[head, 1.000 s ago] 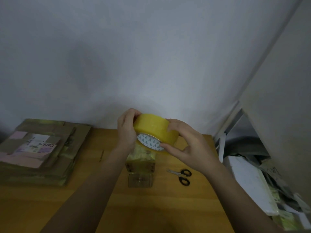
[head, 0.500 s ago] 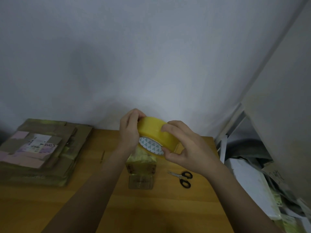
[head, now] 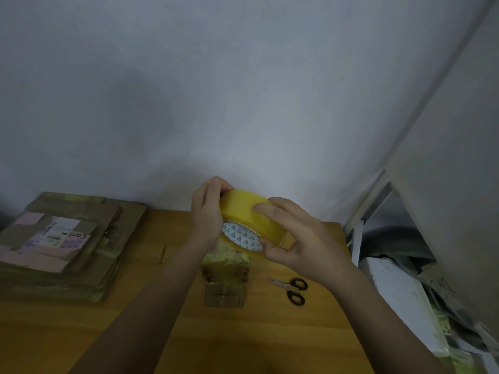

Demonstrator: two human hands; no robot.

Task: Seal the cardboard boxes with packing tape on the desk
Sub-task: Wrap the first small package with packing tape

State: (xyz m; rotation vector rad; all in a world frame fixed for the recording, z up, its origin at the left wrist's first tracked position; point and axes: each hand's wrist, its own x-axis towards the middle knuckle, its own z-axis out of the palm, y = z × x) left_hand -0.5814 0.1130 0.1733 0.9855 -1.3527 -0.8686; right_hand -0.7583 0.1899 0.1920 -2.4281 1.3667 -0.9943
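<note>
Far-left edge of the desk: a stack of flattened cardboard boxes, old labels and tape remnants on the top sheet, lying flat against the back wall; presumably stock waiting to be assembled and sealed, parked clear of the working area. Just right of the stack, near the back edge, a small thin object; too small to identify. Centre of the desk: a small box, already heavily wrapped in yellowish tape, sits directly below the hands, with a clear flap or strip lying on the wood on its near side; cannot tell whether that strip is attached. Above the box, held in the air, the roll of packing tape, yellow, with a white triangle-patterned core facing the camera. Left hand grips the roll's left side, fingers curled over its far rim, seemingly to steady it. Right hand clamps the right side, fingers over the outer band and thumb at the core's lower rim; judged to be feeling for the free end of the tape, which is not visible. Right of the box, apart from it, black-handled scissors lie closed within the right hand's reach, likely for cutting the tape. Beyond the desk's right edge: a cluttered pile of papers and packaging.
</note>
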